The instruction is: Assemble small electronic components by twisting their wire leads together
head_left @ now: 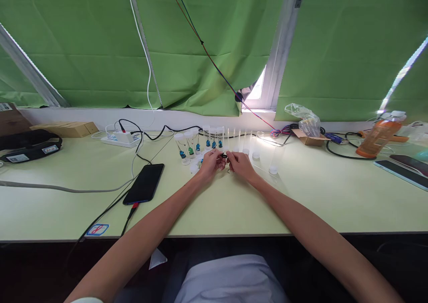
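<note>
Over the middle of the table my left hand (210, 164) and my right hand (241, 164) meet, fingertips nearly touching. Both are closed, pinching a small black piece (224, 155) between them; its exact kind is too small to make out. Just behind and left of my left hand stand several clear tubes with white ends, holding blue pieces (182, 154) and a green piece (191, 151) on thin stems. To the right of my right hand are more clear tubes with white caps (273, 169). My left hand partly covers some small items beneath it.
A black phone (144, 185) on a cable lies at left, near a white power strip (122, 138). At right stand an orange drink bottle (381, 134), an open cardboard box (310, 139) with a plastic bag, and more phones (403, 174). Cables cross the table (214, 209).
</note>
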### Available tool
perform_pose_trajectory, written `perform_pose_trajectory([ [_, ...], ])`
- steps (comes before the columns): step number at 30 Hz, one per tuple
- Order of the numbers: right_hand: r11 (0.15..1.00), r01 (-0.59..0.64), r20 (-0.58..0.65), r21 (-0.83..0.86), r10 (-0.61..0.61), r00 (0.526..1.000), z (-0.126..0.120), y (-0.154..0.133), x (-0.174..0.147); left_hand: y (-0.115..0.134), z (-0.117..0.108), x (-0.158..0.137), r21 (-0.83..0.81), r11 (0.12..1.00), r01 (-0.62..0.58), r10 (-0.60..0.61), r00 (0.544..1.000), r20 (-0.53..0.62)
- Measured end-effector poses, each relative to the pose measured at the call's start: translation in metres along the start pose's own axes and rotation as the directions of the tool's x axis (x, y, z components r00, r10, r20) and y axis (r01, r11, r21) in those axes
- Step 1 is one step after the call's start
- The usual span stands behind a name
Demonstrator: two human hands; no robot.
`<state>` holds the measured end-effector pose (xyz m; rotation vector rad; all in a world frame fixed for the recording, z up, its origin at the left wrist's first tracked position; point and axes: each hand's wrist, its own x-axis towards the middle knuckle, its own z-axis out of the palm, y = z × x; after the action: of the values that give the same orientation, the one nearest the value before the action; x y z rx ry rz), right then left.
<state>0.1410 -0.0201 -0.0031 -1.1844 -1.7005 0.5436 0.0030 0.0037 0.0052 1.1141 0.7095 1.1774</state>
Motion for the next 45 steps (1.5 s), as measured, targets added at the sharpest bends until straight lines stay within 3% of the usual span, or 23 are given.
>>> perform_pose_trajectory([
  [10,0.998,-0.007,-0.035,0.064,0.01,0.999,0.0028,0.0005,-0.0023,0.0003,-0.0015,0.0032,-0.058,0.998,0.019,-0.022,0.998,-0.053],
  [30,0.992,-0.01,-0.016,0.123,0.012,1.0,-0.001,-0.0003,-0.0021,0.0024,0.0015,0.0009,-0.07,0.996,0.053,-0.056,0.998,-0.043],
  [38,0.986,0.045,-0.091,0.163,-0.03,0.995,0.0004,-0.0002,-0.0008,0.0043,0.0015,0.0011,-0.095,0.995,0.02,-0.023,0.999,-0.034],
  [45,0.986,0.055,-0.085,0.157,-0.042,0.996,-0.0012,-0.0024,-0.002,0.0009,-0.0008,0.0007,-0.058,0.998,-0.003,0.003,1.0,0.001],
])
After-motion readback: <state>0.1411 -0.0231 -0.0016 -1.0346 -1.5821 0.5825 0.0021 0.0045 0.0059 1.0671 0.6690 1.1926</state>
